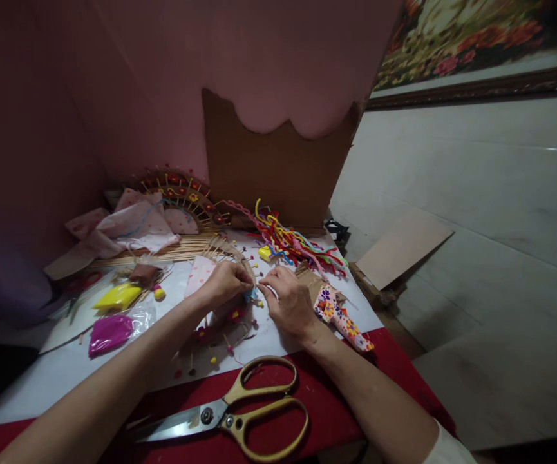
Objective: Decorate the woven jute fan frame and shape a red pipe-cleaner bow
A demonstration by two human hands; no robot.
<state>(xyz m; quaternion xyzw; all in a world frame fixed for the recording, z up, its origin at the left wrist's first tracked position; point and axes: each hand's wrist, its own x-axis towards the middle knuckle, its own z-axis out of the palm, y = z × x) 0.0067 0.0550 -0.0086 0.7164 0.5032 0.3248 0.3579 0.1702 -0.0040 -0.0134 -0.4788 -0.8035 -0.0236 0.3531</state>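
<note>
My left hand (227, 281) reaches over a fan-shaped craft piece with sticks and a curved cardboard band (232, 250). Its fingers are pinched together at the band's right end, beside a small light-blue bit (250, 295). Facing it, my right hand (288, 299) has thumb and forefinger pinched close to the left fingertips. Whatever sits between the fingers of either hand is too small to make out. Around the piece, small coloured balls on sticks (230, 350) stick out, and red flowers (234, 314) show below my left wrist. Part of the piece is hidden by my left hand.
Large scissors (220, 415) lie on the red cloth (340, 399) in front. Behind are colourful fuzzy strands (288, 241), a finished-looking fan (186, 193) and upright cardboard (278, 167). Yellow (118, 297) and magenta (110, 335) packets lie left; a flowered fabric piece (343, 317) lies right.
</note>
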